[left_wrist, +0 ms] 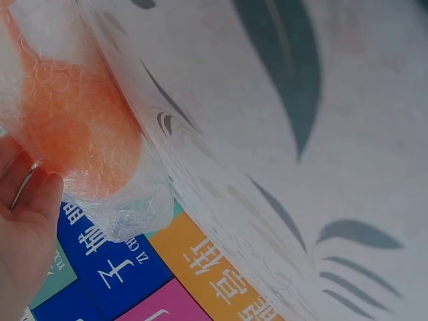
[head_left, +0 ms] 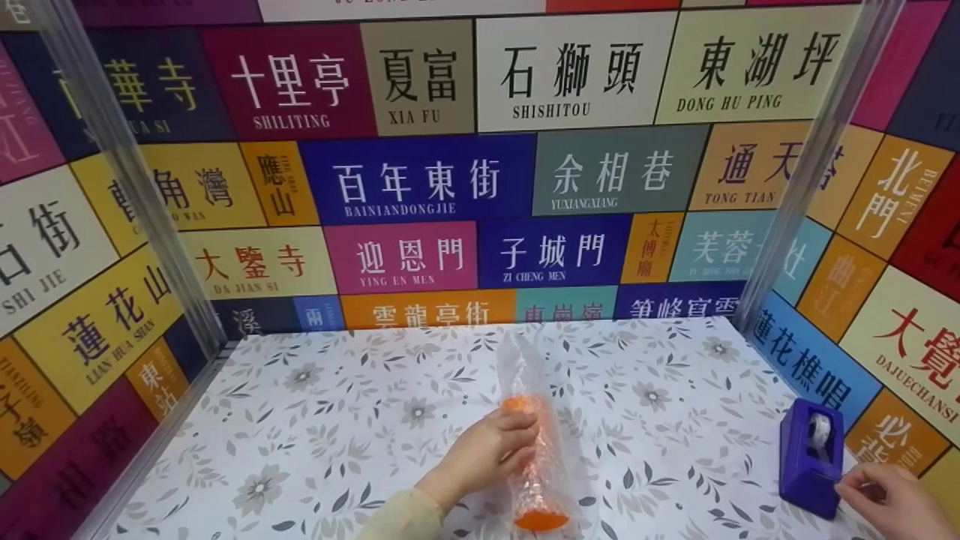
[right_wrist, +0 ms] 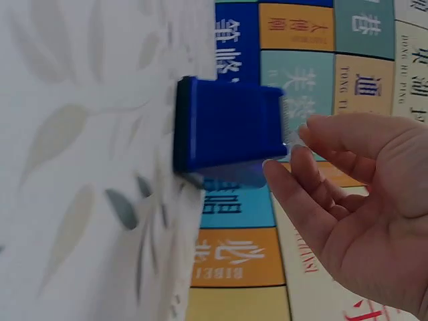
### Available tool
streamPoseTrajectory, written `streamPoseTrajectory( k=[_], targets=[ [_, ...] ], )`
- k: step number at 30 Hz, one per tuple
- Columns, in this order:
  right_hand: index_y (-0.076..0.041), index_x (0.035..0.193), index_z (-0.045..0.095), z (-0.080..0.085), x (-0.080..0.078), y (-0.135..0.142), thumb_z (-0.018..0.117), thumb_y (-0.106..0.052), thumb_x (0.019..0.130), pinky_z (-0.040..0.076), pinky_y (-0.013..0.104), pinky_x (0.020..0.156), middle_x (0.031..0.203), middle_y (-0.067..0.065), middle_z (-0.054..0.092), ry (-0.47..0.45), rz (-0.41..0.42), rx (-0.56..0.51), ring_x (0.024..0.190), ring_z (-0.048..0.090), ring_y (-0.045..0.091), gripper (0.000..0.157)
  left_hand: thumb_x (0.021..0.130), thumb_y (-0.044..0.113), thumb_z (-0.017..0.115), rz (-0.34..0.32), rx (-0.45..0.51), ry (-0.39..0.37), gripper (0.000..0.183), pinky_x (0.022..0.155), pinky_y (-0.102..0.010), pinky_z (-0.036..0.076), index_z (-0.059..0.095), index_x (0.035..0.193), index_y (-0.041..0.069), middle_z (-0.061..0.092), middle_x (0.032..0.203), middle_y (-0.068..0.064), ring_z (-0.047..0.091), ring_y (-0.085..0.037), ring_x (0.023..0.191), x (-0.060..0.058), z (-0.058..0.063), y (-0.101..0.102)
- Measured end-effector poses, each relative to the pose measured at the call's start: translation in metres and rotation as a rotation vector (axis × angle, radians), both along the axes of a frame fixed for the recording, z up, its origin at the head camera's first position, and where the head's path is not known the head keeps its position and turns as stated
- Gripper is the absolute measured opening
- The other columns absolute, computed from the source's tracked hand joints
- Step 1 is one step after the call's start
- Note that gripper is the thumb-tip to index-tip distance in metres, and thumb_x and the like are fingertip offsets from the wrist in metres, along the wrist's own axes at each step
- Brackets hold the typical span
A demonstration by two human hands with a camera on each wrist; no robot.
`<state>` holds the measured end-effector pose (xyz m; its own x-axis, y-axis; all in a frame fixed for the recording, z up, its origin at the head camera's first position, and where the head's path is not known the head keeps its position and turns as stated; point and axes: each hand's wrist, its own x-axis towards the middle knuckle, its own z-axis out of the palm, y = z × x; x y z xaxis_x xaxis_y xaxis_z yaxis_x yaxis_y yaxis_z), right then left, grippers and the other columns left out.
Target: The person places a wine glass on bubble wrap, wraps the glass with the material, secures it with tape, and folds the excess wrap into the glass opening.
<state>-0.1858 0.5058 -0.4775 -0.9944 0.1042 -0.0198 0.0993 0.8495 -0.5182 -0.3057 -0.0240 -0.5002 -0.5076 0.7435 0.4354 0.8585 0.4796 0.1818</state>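
An orange object (head_left: 541, 519), flared at its near end and rolled in clear bubble wrap (head_left: 555, 442), lies lengthwise on the table. My left hand (head_left: 487, 454) grips it from the left, its fingers over the middle of the roll. In the left wrist view, fingertips touch the bubble wrap (left_wrist: 127, 214) around the orange part (left_wrist: 87, 134). At the right, a blue tape dispenser (head_left: 799, 472) holds a roll of clear tape (head_left: 820, 433). Beside its toothed cutter, my right hand (right_wrist: 361, 180) pinches the clear tape end (right_wrist: 293, 138) between thumb and finger.
A white tablecloth (head_left: 337, 427) with grey leaves and flowers covers the table. Panels of coloured place-name signs (head_left: 420, 180) stand behind and on both sides, with clear posts (head_left: 817, 150) at the corners. Loose bubble wrap (head_left: 519, 360) extends past the roll's far end.
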Motion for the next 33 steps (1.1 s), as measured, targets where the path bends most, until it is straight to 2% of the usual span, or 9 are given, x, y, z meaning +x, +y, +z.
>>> streamPoseTrajectory(
  k=[4,11,18,23,29,33],
  targets=[
    [-0.001,0.091,0.063,0.016,-0.003,-0.026,0.063,-0.011,0.096,0.047,0.021,0.064,0.086,0.005,0.06,0.031,-0.022,-0.043,0.078,0.054,0.018,0.011,0.104,0.031,0.052,0.008,-0.01,-0.027,0.037,0.11,-0.036,0.038,0.064,0.133,0.012,0.057,0.14,-0.003,0.052,-0.018,0.129,0.0,0.002,0.0],
    [-0.01,0.094,0.066,0.027,-0.02,-0.083,0.065,-0.018,0.097,0.051,0.019,0.072,0.09,0.001,0.064,0.153,0.075,-0.085,0.083,0.061,0.014,0.009,0.105,0.036,0.048,0.048,-0.052,-0.121,0.04,0.113,-0.037,0.035,0.06,0.137,0.015,0.052,0.146,0.002,0.046,-0.015,0.134,0.002,0.003,0.001],
    [-0.012,0.092,0.065,0.028,-0.046,-0.133,0.066,-0.016,0.096,0.052,0.023,0.069,0.086,-0.002,0.063,0.261,0.197,-0.177,0.078,0.059,0.01,0.006,0.105,0.039,0.046,0.063,-0.07,-0.154,0.041,0.114,-0.038,0.032,0.058,0.139,0.019,0.049,0.148,0.006,0.044,-0.014,0.136,0.001,0.003,0.002],
    [-0.014,0.09,0.064,0.024,-0.065,-0.165,0.068,-0.011,0.094,0.051,0.024,0.065,0.082,-0.005,0.063,0.365,0.356,-0.205,0.073,0.057,0.007,0.006,0.105,0.038,0.047,0.051,-0.058,-0.121,0.04,0.114,-0.037,0.033,0.06,0.137,0.018,0.05,0.146,0.004,0.045,-0.014,0.135,0.001,0.002,0.001],
    [-0.012,0.09,0.064,0.021,-0.084,-0.202,0.068,-0.01,0.093,0.049,0.023,0.062,0.081,-0.008,0.061,0.444,0.484,-0.259,0.071,0.054,0.007,0.006,0.103,0.032,0.053,0.016,-0.018,0.001,0.035,0.11,-0.035,0.038,0.066,0.131,0.014,0.056,0.141,-0.002,0.051,-0.018,0.13,0.0,0.0,0.001],
    [-0.013,0.09,0.063,0.019,-0.099,-0.221,0.068,-0.011,0.093,0.049,0.024,0.063,0.081,-0.01,0.06,0.464,0.523,-0.238,0.071,0.054,0.006,0.006,0.104,0.034,0.051,0.027,-0.038,-0.029,0.037,0.112,-0.036,0.036,0.064,0.133,0.016,0.054,0.143,-0.001,0.049,-0.018,0.132,0.0,0.0,0.001]
  ],
)
